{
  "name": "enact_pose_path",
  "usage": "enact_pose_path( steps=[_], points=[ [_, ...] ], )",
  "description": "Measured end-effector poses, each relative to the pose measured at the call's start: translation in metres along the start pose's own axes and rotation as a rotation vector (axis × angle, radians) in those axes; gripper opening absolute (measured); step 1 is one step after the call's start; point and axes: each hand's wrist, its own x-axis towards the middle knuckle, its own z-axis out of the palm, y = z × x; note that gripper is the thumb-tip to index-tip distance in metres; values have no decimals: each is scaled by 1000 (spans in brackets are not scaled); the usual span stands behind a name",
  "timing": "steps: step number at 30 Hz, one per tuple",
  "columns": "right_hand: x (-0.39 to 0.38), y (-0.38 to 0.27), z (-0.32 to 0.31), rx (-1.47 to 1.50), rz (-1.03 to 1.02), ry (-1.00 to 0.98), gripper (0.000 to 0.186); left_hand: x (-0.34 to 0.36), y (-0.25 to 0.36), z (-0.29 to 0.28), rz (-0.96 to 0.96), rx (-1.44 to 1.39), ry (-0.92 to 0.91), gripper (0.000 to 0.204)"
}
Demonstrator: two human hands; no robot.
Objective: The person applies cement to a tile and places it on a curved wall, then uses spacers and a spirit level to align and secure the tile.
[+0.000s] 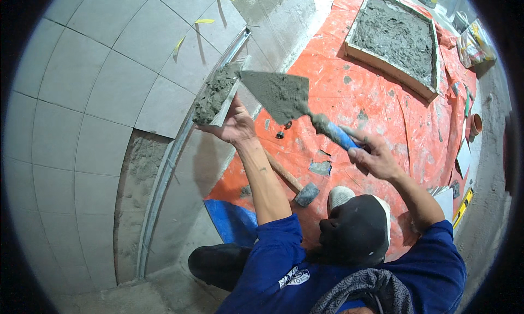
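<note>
My left hand [238,123] grips a tile [225,108] from beneath, its fingers and thumb at the edges. Grey mortar [214,96] is heaped on the upturned face of this tile. In my right hand [377,157] is a trowel [281,93] with a blue handle, and its mortar-smeared blade points left, with the tip at the tile's edge. Close to the left hand stands the tiled wall [101,85]. A metal profile [156,199] runs up the wall beside a rough untiled gap [136,175].
A shallow wooden-sided tray [388,74] full of mortar rests on the orange sheet [376,104]. A mallet [307,194] lies near my knees. To the right are a bag [476,45], a terracotta-coloured pot [476,124] and a yellow level [463,207]. Yellow tabs [205,21] stick out between tiles.
</note>
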Motion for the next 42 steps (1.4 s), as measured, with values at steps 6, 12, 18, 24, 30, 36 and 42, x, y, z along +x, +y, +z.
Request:
enact_pose_path(
  steps=[6,12,18,24,30,36,42],
  points=[
    [11,-18,3,-47,0,15,53,0,-3,2,-50,16,-110,101],
    [7,-24,13,-303,-215,-108,52,-8,-6,14,-178,-82,-17,104],
    [-4,-26,13,-378,-197,-155,53,-8,-1,22,8,144,-43,103],
    [3,-37,6,-156,21,-4,53,-2,0,31,-191,-121,-181,89],
    [-5,-35,9,-472,-409,-269,51,-8,-5,39,-133,373,-199,87],
    [-5,-47,2,-245,-205,-48,53,3,7,37,-120,141,-132,85],
    [-5,-51,13,-513,-386,-277,52,-4,12,36,-70,67,-94,84]
  ],
)
